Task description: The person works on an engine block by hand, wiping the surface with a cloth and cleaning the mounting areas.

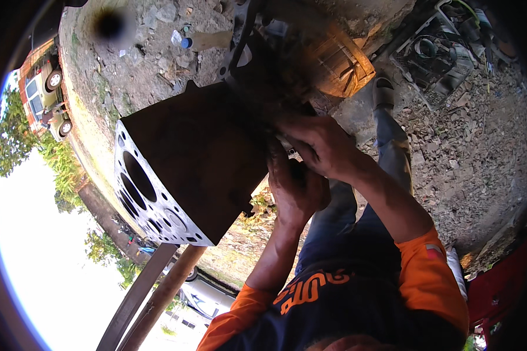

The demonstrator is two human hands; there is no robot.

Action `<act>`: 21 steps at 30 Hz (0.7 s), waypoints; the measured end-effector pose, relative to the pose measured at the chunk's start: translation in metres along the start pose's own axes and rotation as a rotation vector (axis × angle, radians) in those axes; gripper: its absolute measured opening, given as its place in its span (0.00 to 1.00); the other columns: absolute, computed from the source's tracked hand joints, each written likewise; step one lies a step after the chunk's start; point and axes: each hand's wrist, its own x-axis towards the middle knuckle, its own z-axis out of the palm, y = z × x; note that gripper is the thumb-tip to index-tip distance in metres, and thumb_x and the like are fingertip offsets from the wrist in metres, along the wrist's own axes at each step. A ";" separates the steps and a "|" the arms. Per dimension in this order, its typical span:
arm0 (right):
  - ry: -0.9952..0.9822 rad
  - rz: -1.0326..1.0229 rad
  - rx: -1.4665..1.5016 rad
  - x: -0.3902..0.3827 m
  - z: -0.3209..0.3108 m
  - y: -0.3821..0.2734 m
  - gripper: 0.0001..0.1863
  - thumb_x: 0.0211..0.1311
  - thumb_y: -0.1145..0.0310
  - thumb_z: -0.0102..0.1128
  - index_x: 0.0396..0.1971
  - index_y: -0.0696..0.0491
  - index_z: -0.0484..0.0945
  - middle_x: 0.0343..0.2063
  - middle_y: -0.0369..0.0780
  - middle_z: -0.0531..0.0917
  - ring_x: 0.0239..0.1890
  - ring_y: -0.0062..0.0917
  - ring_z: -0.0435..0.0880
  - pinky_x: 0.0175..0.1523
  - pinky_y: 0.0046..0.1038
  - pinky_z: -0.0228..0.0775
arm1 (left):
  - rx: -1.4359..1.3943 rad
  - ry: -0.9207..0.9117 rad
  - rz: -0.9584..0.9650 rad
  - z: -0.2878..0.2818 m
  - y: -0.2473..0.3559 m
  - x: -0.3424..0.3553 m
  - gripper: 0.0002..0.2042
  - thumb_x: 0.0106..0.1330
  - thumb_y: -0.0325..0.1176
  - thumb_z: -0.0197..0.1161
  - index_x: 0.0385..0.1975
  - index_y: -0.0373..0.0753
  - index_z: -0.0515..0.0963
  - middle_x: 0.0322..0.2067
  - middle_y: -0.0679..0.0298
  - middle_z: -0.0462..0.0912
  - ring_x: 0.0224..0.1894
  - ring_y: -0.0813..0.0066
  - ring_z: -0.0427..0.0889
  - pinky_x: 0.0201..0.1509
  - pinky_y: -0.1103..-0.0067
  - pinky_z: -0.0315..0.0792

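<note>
Your L hand and R hand are close tog. at the shadowed end of the engine block, approx. mid-view. L fingers are bent up against the block's dark end, thumb side facing the R; R fingers curl inward just above. Fingertips of both are lost in shadow, so can't tell if either pinches a part or merely presses. The block sits tilted, its bright deck face w/ cyl. bores turned to your L, its rusty-dark side toward you. A metal beam and a round pole run from the lower edge up to the block's lower corner. Beyond, approx. top centre: a slatted wooden piece; L of it, a bottle w/ blue cap on stony ground. Far R, an open crate holds misc. parts.
</note>
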 end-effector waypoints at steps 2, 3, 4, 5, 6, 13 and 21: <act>-0.014 0.033 0.016 -0.007 -0.003 -0.006 0.27 0.54 0.82 0.58 0.57 0.54 0.76 0.46 0.50 0.83 0.46 0.47 0.83 0.48 0.38 0.77 | -0.070 -0.061 -0.121 -0.002 -0.006 -0.011 0.42 0.57 0.22 0.59 0.71 0.23 0.43 0.24 0.54 0.77 0.26 0.70 0.77 0.32 0.76 0.71; -0.016 0.053 0.021 -0.011 -0.006 -0.007 0.27 0.54 0.81 0.59 0.57 0.54 0.76 0.46 0.50 0.83 0.44 0.47 0.83 0.47 0.39 0.77 | -0.111 -0.109 -0.202 -0.003 -0.004 -0.012 0.42 0.60 0.22 0.59 0.71 0.25 0.42 0.29 0.53 0.81 0.30 0.73 0.81 0.35 0.79 0.73; 0.007 0.047 -0.006 -0.008 -0.004 -0.005 0.26 0.55 0.81 0.59 0.57 0.54 0.76 0.45 0.50 0.83 0.44 0.47 0.83 0.46 0.39 0.76 | -0.065 -0.153 -0.257 -0.006 0.000 -0.012 0.42 0.61 0.23 0.60 0.72 0.26 0.41 0.29 0.54 0.81 0.30 0.74 0.81 0.35 0.80 0.73; 0.031 0.040 -0.033 0.001 0.000 -0.001 0.26 0.55 0.80 0.59 0.57 0.54 0.76 0.44 0.50 0.83 0.43 0.47 0.83 0.45 0.39 0.76 | -0.018 -0.196 -0.311 -0.012 0.007 -0.010 0.43 0.62 0.24 0.61 0.72 0.26 0.40 0.29 0.54 0.82 0.30 0.74 0.81 0.36 0.80 0.73; 0.053 0.032 -0.055 0.006 0.004 0.002 0.25 0.56 0.80 0.59 0.57 0.53 0.76 0.43 0.50 0.83 0.42 0.46 0.84 0.45 0.39 0.76 | 0.033 -0.236 -0.367 -0.015 0.012 -0.007 0.44 0.63 0.25 0.62 0.72 0.26 0.38 0.29 0.54 0.82 0.31 0.75 0.81 0.36 0.81 0.74; 0.085 0.032 -0.040 -0.043 0.012 0.001 0.26 0.54 0.78 0.62 0.55 0.51 0.76 0.41 0.48 0.83 0.37 0.43 0.84 0.39 0.37 0.76 | 0.040 -0.140 -0.078 -0.008 0.009 -0.016 0.42 0.56 0.17 0.51 0.72 0.27 0.39 0.20 0.58 0.77 0.22 0.77 0.76 0.29 0.80 0.70; 0.036 0.203 -0.001 -0.068 0.012 0.013 0.27 0.55 0.77 0.60 0.58 0.50 0.74 0.44 0.47 0.83 0.39 0.44 0.84 0.40 0.38 0.77 | 0.352 0.015 0.337 -0.016 0.014 0.005 0.33 0.59 0.18 0.46 0.69 0.24 0.53 0.35 0.46 0.80 0.30 0.66 0.80 0.37 0.74 0.73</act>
